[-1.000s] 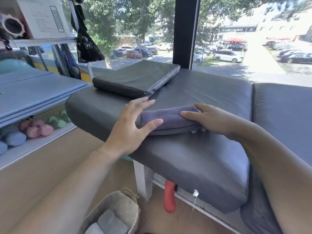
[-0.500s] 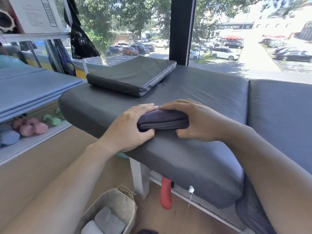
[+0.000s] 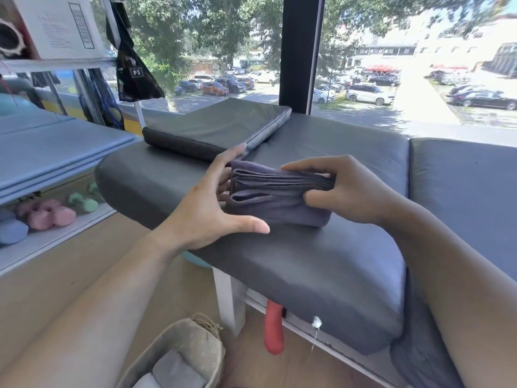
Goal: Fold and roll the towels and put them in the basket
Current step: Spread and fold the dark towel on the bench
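A folded, rolled grey-purple towel [image 3: 275, 196] is raised on its edge on the dark bench cushion [image 3: 307, 270], layers facing me. My right hand [image 3: 344, 189] grips its right end, fingers over the top and thumb on the front. My left hand [image 3: 212, 208] is spread at the towel's left end, fingers touching that end and thumb stretched along the cushion below it. On the floor at the bottom stands a beige fabric basket [image 3: 193, 345] with rolled grey and white towels [image 3: 176, 372] inside.
A flat dark pad [image 3: 221, 127] lies on the bench behind the towel. Blue mats [image 3: 50, 155] and pastel dumbbells [image 3: 53, 214] fill the shelf on the left. A red object [image 3: 274, 329] hangs under the bench. More grey fabric [image 3: 416, 359] hangs by my right arm.
The towel lay flat under both hands; now it is tipped up off the cushion in my right hand. My left hand has opened and slid to its left end.
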Demonstrator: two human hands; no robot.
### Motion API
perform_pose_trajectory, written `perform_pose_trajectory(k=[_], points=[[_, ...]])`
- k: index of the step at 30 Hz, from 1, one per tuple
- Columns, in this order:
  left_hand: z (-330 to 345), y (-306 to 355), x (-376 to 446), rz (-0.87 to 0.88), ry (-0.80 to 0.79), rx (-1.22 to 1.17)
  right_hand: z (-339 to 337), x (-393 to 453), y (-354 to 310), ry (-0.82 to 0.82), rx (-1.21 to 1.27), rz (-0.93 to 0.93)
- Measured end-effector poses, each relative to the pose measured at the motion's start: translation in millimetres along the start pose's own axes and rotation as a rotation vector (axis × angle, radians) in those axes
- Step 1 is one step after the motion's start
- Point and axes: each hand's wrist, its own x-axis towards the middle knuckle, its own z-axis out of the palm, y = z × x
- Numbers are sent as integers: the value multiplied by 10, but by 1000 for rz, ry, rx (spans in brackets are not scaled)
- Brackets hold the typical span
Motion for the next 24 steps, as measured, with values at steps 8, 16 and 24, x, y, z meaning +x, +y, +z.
perform_pose_trajectory(k=[8, 16, 24], points=[[128, 4, 1, 63, 116, -28, -12, 7, 21, -121, 110, -24], [194, -8, 33, 19, 230, -102, -4, -10, 20, -158, 52, -106], [202, 12, 41, -23, 194, -355, 14, 10, 27, -17, 156, -59]])
